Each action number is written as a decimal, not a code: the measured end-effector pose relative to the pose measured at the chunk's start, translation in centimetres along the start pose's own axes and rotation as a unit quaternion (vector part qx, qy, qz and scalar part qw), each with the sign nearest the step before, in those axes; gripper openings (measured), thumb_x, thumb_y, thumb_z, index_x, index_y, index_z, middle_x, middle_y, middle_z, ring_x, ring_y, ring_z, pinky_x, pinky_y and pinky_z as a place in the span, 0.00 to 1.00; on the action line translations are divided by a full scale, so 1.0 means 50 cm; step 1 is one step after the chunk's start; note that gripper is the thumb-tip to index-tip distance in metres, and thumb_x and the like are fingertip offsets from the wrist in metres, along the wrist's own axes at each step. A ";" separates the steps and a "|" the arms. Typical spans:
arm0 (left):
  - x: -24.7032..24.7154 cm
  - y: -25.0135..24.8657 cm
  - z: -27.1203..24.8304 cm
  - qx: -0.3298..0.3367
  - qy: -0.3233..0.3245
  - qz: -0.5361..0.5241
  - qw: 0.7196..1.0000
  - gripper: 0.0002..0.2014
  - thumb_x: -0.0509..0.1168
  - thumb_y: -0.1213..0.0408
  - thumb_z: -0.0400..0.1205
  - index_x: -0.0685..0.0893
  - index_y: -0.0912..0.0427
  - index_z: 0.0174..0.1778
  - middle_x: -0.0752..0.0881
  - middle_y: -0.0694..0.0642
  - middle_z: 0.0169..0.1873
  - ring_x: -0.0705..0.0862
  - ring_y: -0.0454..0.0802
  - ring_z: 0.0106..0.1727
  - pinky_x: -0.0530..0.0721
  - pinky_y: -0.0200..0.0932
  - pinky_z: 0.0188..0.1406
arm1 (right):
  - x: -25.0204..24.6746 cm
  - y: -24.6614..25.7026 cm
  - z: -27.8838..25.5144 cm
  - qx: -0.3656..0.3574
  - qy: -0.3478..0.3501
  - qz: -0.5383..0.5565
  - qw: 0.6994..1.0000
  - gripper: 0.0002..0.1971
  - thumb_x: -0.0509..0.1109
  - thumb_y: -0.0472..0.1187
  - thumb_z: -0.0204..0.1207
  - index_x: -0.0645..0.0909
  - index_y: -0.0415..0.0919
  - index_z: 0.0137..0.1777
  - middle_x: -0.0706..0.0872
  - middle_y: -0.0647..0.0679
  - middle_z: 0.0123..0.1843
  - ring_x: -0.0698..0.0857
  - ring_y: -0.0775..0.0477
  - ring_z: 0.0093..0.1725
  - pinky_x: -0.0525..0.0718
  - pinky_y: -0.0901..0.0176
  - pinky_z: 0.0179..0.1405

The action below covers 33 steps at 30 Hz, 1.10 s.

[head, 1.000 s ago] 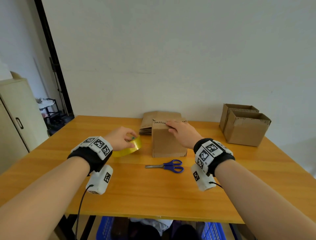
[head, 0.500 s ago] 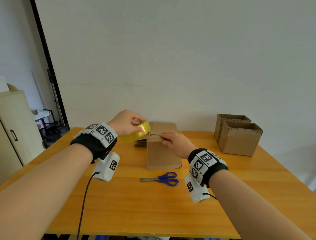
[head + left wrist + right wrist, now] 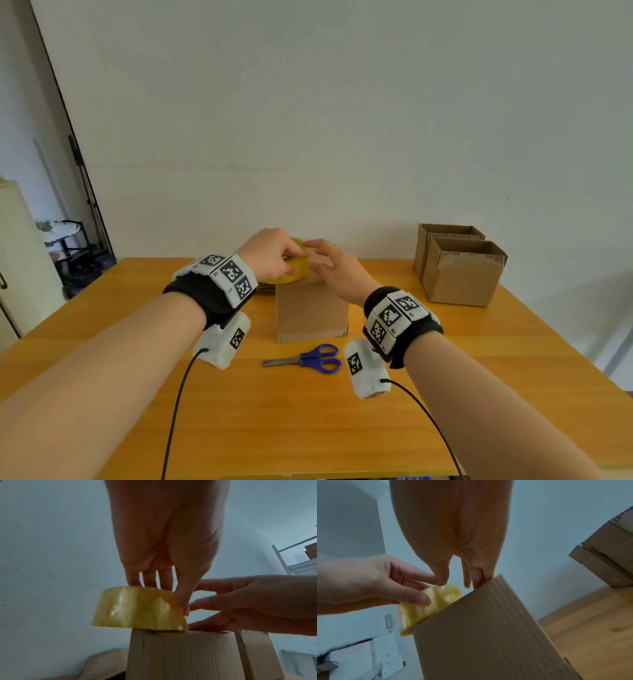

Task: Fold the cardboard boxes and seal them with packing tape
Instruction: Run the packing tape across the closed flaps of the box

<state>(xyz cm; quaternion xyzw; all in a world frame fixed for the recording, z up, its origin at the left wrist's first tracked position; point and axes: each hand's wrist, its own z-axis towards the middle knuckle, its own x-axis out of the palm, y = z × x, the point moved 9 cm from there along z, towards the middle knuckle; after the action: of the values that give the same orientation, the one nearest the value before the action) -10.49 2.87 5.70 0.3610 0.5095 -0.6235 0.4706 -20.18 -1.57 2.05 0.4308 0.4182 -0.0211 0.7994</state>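
Yellow packing tape roll (image 3: 291, 269) resting on the top left edge of the closed cardboard box (image 3: 311, 313), gripped by the left hand (image 3: 270, 255) with fingers on its upper rim and thumb down its side. Right hand (image 3: 337, 270) just right of the roll above the box top, fingers loosely spread, thumb tip touching the roll, lower fingers against the cardboard. Blue-handled scissors (image 3: 308, 358) flat on the wooden surface (image 3: 308, 418) just in front of the box, two open-topped boxes (image 3: 459, 270) well off to its right, flattened cardboard (image 3: 104, 664) behind it.
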 end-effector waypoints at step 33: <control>0.018 0.047 -0.005 -0.020 -0.051 -0.188 0.981 0.14 0.75 0.70 0.73 0.86 0.59 0.54 0.87 0.55 0.56 0.85 0.47 0.59 0.78 0.39 0.63 | -0.011 0.066 -0.008 -0.204 -0.176 -0.183 0.946 0.11 0.63 0.35 0.81 0.84 0.32 0.57 0.84 0.37 0.52 0.85 0.33 0.41 0.84 0.41 0.34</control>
<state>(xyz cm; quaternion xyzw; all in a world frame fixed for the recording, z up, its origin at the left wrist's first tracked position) -8.51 2.83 4.09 0.2166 0.5562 -0.7081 0.3772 -19.51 0.62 4.55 0.1640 0.3380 -0.1563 0.9135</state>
